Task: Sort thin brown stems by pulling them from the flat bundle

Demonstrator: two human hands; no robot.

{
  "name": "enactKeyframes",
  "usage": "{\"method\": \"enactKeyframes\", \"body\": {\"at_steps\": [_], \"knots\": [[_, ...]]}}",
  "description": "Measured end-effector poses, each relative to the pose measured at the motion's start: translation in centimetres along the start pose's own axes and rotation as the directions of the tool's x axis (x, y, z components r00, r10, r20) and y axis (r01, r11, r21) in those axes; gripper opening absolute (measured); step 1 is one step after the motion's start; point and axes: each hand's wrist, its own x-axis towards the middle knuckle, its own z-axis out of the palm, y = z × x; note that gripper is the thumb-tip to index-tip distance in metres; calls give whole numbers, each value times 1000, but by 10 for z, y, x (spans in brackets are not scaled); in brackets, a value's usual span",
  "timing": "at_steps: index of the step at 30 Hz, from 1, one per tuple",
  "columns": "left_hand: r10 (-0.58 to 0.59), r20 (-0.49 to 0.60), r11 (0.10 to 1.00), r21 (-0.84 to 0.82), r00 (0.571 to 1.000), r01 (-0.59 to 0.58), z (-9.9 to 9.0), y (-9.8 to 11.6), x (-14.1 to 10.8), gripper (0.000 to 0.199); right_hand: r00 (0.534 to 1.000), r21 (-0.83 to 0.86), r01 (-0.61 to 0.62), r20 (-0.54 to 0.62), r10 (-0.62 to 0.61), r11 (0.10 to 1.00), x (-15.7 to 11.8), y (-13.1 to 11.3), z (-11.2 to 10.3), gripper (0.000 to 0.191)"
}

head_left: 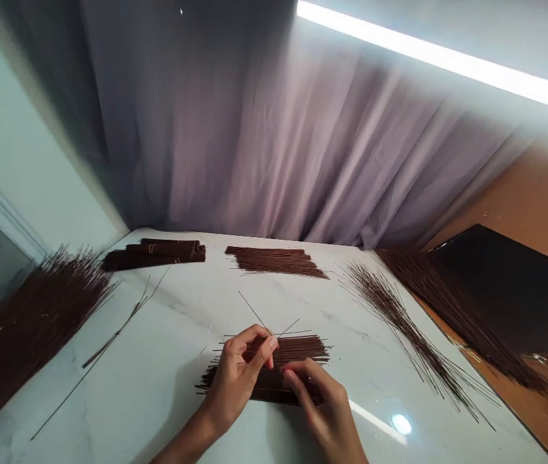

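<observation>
My left hand (241, 372) is closed in a pinch on a thin dark brown stick (253, 310), which slants up and away from the fingertips. Another short thin length pokes out just right of those fingertips. Close by on the right, my right hand (325, 401) has thumb and forefinger pressed together; whatever may be between them is too small to make out. Below both hands lies a flat pile of similar brown sticks (305, 350), laid side by side and partly covered by the hands.
On the white marbled table (158, 399) are tied bundles (167, 251) at the back left, a loose row (274, 261) behind, a fanned bunch (414, 328) right, and several stray sticks (119, 332) left. Large heaps flank the table: left (37, 322) and right (458, 316). A curtain (254, 148) hangs behind.
</observation>
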Motion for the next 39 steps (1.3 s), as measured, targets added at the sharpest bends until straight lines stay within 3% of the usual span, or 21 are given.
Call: {"method": "enactKeyframes", "body": {"at_steps": [3,4,6,8,10,12,14,16,18,21,23,26,27,29,31,33,36,39], "knots": [[-48,192,993,-93,980,67,3,5,-9,30,984,-57,48,176,-37,997,42,-3,-26,30],[-60,258,990,-105,964,90,3,5,-10,29,965,-101,116,249,-88,988,58,-9,-39,28],[-76,348,992,-72,935,108,2,4,-10,28,884,-190,344,396,-248,920,84,-27,-65,25],[-87,343,996,14,935,87,0,1,-6,30,811,-280,512,467,-351,812,93,-46,-80,26],[-72,243,995,80,967,54,-3,-1,0,33,795,-343,575,448,-409,742,81,-56,-78,26],[-42,108,995,90,993,32,-7,-2,5,33,834,-352,543,336,-438,762,56,-51,-63,26],[-27,32,997,75,999,25,-10,-1,7,33,900,-295,434,177,-398,851,33,-31,-42,22],[-38,44,998,54,998,36,-10,1,4,34,939,-207,341,120,-322,917,22,-8,-28,23],[-53,115,999,13,992,52,-7,3,-1,33,956,-147,263,174,-236,954,30,6,-27,25],[-69,263,996,-41,962,82,-2,2,-6,30,944,-171,251,263,-202,953,64,-2,-46,23],[-73,304,997,-11,950,81,0,-1,-5,31,904,-249,386,294,-310,888,81,-20,-60,21],[-64,195,997,63,979,53,-1,-6,3,34,811,-319,577,338,-478,752,77,-39,-58,21],[-52,140,997,66,989,43,-2,-7,5,35,804,-319,591,312,-506,741,67,-40,-52,22],[-44,60,999,30,997,42,-4,-7,7,36,841,-294,541,188,-507,788,44,-31,-34,22],[-80,38,996,-29,996,81,-5,-6,5,34,904,-241,426,63,-424,872,25,-15,-21,19],[-150,71,983,-97,986,157,-5,-5,2,32,952,-176,306,35,-305,936,18,-1,-17,19],[-202,145,959,-171,969,225,-6,-1,-1,31,981,-105,164,125,-150,981,29,2,-30,22],[-189,146,964,-159,971,211,-6,4,0,37,964,-109,105,257,-74,989,44,-11,-50,21]]}}
